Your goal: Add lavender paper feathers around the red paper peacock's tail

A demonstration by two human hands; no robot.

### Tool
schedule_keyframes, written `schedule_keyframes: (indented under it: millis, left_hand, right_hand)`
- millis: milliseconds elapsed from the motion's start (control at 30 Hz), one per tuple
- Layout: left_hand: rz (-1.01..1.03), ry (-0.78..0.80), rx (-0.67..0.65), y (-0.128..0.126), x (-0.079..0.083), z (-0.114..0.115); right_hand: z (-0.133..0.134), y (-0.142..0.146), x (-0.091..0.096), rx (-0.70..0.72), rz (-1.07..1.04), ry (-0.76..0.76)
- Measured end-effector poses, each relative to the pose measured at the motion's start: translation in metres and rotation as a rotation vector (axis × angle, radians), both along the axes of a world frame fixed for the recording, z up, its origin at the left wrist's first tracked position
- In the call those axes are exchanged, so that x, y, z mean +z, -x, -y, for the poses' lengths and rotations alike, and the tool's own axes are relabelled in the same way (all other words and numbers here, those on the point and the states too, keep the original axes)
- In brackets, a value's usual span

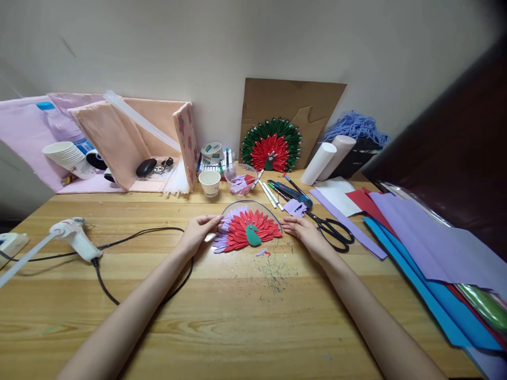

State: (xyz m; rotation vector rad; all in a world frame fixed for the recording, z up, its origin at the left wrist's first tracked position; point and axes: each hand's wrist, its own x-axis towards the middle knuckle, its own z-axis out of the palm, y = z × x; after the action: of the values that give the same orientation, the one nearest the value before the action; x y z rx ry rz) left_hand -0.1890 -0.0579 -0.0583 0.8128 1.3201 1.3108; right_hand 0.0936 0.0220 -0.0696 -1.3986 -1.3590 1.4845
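A paper peacock (252, 232) lies on the table between my hands, its green body set on layered red petals with lilac petals at the left. Behind its top shows a clear round sheet (247, 204) with a blue rim. My left hand (198, 232) pinches the peacock's left edge; a small white piece (209, 237), not clear in kind, is beneath the fingers. At the right edge, my right hand (307, 235) has its fingers stretched out, at or close to the rim. Lilac and red scraps (262, 253) lie just below the peacock.
A white glue gun (77, 238) with a black cord lies at left. Black scissors (335, 232), pens (271, 194) and a lilac scrap (295, 207) are by my right hand. Paper sheets (435, 243) cover the right side. A paper cup (209, 183) and a finished-looking peacock (271, 145) stand behind.
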Motion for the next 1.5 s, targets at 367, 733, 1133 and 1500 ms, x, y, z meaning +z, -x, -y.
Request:
schedule_keyframes:
  millis: [367, 733, 1133, 1500]
  left_hand:
    - [0.044, 0.087, -0.099, -0.004, 0.011, 0.033]
    - [-0.304, -0.021, -0.109, 0.003, 0.046, 0.042]
    - [-0.367, -0.023, -0.177, 0.000, 0.022, 0.026]
    - [-0.375, 0.032, -0.197, 0.000, 0.022, 0.030]
  right_hand:
    - [0.008, -0.001, 0.015, 0.006, -0.038, 0.091]
    - [-0.019, -0.003, 0.019, 0.546, 0.069, 0.055]
    - [-0.004, 0.067, 0.038, 0.804, 0.486, -0.424]
    - [0.009, 0.089, 0.037, 0.889, 0.642, -0.552]
